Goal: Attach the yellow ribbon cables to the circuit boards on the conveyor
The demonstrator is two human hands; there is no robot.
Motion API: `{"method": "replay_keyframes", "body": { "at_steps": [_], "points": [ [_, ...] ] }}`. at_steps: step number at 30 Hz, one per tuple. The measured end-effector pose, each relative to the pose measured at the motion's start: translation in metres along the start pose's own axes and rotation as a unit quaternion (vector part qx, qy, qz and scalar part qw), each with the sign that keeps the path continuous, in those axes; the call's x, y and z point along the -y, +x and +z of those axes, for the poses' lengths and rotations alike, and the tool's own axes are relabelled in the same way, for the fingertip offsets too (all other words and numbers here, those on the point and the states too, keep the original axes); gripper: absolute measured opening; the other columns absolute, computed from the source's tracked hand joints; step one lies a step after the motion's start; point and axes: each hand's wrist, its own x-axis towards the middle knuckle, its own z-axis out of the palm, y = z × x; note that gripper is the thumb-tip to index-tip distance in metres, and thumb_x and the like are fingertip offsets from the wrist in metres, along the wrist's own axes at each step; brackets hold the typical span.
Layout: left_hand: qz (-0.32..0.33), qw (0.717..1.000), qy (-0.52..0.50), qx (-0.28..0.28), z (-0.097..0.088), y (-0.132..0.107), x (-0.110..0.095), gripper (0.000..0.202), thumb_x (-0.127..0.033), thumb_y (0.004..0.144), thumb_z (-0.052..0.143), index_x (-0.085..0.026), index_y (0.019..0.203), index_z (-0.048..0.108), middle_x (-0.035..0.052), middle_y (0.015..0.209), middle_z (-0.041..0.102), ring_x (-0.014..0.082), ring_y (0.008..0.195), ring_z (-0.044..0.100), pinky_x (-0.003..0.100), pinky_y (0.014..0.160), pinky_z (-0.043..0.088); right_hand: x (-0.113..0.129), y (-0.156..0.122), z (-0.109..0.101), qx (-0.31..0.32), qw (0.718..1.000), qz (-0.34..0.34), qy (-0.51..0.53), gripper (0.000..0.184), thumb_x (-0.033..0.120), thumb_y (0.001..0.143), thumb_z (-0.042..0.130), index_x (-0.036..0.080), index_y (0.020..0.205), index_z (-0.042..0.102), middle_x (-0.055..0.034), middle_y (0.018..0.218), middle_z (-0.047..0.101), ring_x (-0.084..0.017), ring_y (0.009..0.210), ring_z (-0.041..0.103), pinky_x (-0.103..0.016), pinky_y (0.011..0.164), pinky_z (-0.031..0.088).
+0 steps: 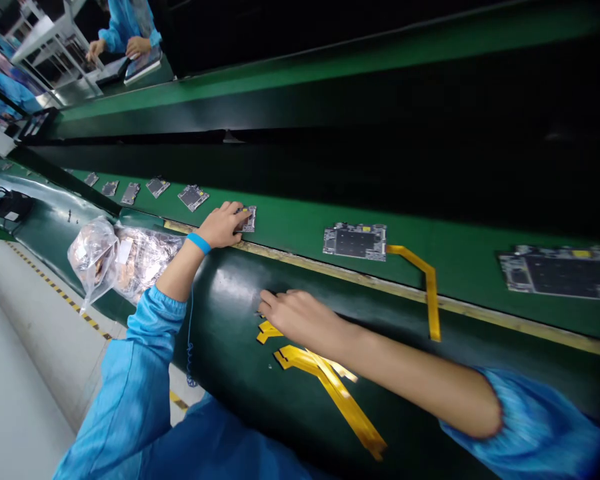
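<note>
My left hand [223, 225], with a blue band at its wrist, reaches to the belt and grips a small circuit board [250, 219] by its left part. Its fingers cover much of that board. Over the bench, my right hand [300, 319] has its fingers curled together. Whatever they may hold is hidden. Yellow flex cables [343, 400] lie in a loose pile below and partly under this hand. To the right, another circuit board [355, 241] rests on the belt with a yellow flex cable [431, 300] running from its right end over the wooden edge.
Several boards [193, 197] lie along the green belt [290, 230] to the left, and one board [565, 272] at far right. Clear plastic bags [140, 260] sit on the bench at left. A coiled blue cord [190, 363] hangs near my left arm. Co-workers [130, 33] sit beyond.
</note>
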Motion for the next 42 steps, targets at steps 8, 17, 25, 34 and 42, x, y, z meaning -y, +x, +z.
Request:
{"method": "replay_keyframes", "body": {
  "at_steps": [8, 17, 25, 34, 42],
  "points": [
    [0.011, 1.0, -0.016, -0.001, -0.001, 0.003, -0.005, 0.064, -0.024, 0.094, 0.067, -0.018, 0.158, 0.062, 0.0187, 0.16, 0.057, 0.0377, 0.145, 0.055, 0.05, 0.116, 0.054, -0.009, -0.003, 0.008, -0.029, 0.999, -0.003, -0.013, 0.021, 0.004, 0.101, 0.059, 0.019, 0.099, 0.074, -0.0089, 0.099, 0.076, -0.021, 0.075, 0.078, -0.033, 0.061, 0.044],
    [0.004, 0.99, -0.105, -0.091, -0.004, -0.02, -0.025, 0.042, -0.02, 0.102, 0.06, -0.016, 0.143, 0.07, 0.015, 0.146, 0.065, 0.0329, 0.139, 0.06, 0.048, 0.12, 0.051, -0.038, -0.036, 0.017, -0.058, 0.993, 0.082, 0.07, 0.028, 0.025, 0.112, 0.052, 0.022, 0.114, 0.08, -0.0058, 0.109, 0.078, -0.018, 0.075, 0.074, -0.032, 0.061, 0.037],
    [0.015, 0.984, -0.151, -0.094, 0.009, -0.06, -0.05, 0.033, -0.027, 0.107, 0.059, -0.017, 0.135, 0.073, 0.0137, 0.134, 0.07, 0.0307, 0.13, 0.064, 0.047, 0.117, 0.054, -0.015, -0.019, 0.013, -0.004, 0.995, 0.075, 0.07, 0.035, 0.015, 0.106, 0.057, 0.026, 0.132, 0.077, -0.008, 0.124, 0.077, -0.018, 0.082, 0.077, -0.029, 0.061, 0.04],
    [0.024, 0.967, -0.217, -0.132, 0.034, -0.099, -0.058, 0.03, -0.033, 0.109, 0.061, -0.017, 0.13, 0.075, 0.0139, 0.13, 0.073, 0.0295, 0.124, 0.068, 0.048, 0.11, 0.059, 0.001, 0.008, -0.012, 0.072, 0.996, 0.046, 0.005, 0.024, 0.005, 0.104, 0.055, 0.016, 0.11, 0.076, -0.0146, 0.115, 0.077, -0.025, 0.088, 0.082, -0.031, 0.065, 0.05],
    [-0.002, 0.958, -0.267, -0.104, 0.044, -0.12, -0.077, 0.03, -0.033, 0.108, 0.062, -0.017, 0.129, 0.076, 0.0127, 0.126, 0.076, 0.0282, 0.117, 0.071, 0.047, 0.108, 0.058, -0.011, 0.01, 0.002, 0.057, 0.988, 0.114, 0.086, 0.019, 0.019, 0.111, 0.054, 0.018, 0.116, 0.072, -0.0128, 0.12, 0.077, -0.026, 0.092, 0.081, -0.032, 0.064, 0.045]
  ]
}}
